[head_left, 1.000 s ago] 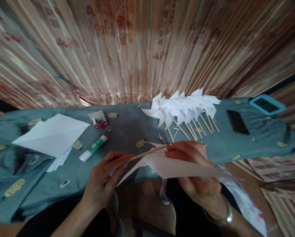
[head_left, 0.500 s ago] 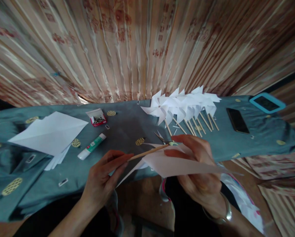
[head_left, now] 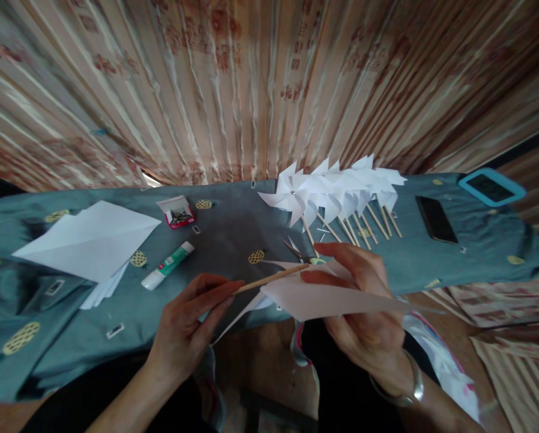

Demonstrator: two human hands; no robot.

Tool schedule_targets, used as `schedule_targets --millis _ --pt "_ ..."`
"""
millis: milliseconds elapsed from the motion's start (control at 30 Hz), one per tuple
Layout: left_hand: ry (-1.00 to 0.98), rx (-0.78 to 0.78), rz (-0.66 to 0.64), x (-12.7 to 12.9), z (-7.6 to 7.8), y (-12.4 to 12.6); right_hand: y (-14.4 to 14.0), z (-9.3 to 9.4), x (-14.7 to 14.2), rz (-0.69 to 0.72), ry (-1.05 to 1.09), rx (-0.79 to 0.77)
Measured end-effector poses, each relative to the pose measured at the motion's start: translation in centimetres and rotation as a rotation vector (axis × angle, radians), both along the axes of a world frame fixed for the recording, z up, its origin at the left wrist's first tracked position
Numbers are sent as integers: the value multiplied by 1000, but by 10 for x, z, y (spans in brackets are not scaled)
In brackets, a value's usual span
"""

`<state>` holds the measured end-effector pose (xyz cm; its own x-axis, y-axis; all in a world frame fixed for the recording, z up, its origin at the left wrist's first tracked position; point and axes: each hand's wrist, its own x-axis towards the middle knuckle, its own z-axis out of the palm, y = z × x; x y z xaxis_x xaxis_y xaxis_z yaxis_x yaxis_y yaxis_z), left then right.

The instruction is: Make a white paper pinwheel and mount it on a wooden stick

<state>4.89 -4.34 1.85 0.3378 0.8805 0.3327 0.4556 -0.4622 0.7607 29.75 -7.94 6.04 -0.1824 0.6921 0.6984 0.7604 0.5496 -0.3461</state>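
A table under a grey-blue cloth (head_left: 233, 231) carries stacked white paper (head_left: 89, 243); a glue stick (head_left: 167, 264); a pin box (head_left: 178, 211); scissors (head_left: 298, 254); finished pinwheels (head_left: 336, 192); a black phone (head_left: 435, 219).

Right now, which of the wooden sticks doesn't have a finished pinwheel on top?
The wooden stick held between the left hand and right hand. It is bare beside a flat paper sheet, while the sticks on the cloth carry white pinwheels.

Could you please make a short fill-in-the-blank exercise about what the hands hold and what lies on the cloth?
1. The left hand pinches a thin wooden ____.
2. The right hand holds a folded piece of white ____.
3. The finished pinwheels lie in a row beside a black ____.
4. The glue stick lies between the paper stack and the ____.

Missing words: stick; paper; phone; scissors
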Motion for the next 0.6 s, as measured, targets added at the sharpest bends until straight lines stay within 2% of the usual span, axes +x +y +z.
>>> schedule_targets --millis 600 --pt "6 33 -1 -3 -1 -2 1 0 0 13 3 28"
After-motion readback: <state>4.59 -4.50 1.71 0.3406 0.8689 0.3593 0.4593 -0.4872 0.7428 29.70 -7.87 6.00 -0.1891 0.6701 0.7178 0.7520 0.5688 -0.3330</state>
